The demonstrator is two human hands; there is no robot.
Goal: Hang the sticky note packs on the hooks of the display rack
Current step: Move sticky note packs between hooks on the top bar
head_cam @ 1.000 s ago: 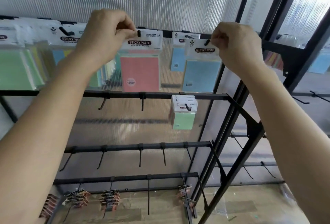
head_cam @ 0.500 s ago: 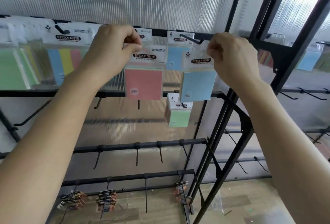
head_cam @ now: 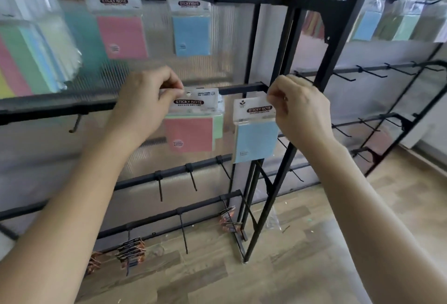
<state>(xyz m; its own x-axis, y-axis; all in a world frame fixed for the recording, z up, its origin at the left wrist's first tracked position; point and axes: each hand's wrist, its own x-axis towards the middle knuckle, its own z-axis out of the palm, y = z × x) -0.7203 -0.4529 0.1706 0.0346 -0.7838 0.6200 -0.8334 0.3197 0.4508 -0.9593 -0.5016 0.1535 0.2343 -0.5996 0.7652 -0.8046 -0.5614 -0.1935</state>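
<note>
My left hand [head_cam: 147, 105] pinches the white header of a pink sticky note pack [head_cam: 189, 134] at the height of the rack's second bar [head_cam: 48, 107]. A green pack [head_cam: 219, 124] hangs right behind the pink one. My right hand [head_cam: 300, 112] pinches the header corner of a blue sticky note pack [head_cam: 256, 144], just right of the pink pack and below the bar's right end. On the top bar hang another pink pack [head_cam: 122, 35] and another blue pack [head_cam: 191, 35].
Bare black hooks [head_cam: 159, 187] stick out of the lower bars. Several wide multicolour packs [head_cam: 29, 61] hang at the top left. Clip bundles [head_cam: 130, 250] hang on the lowest bar. A second rack [head_cam: 377, 76] with bare hooks stands to the right, over a wooden floor [head_cam: 314, 255].
Both hands have come down from the top bar to the second bar, each still holding its pack. The view has tilted down and to the right.
</note>
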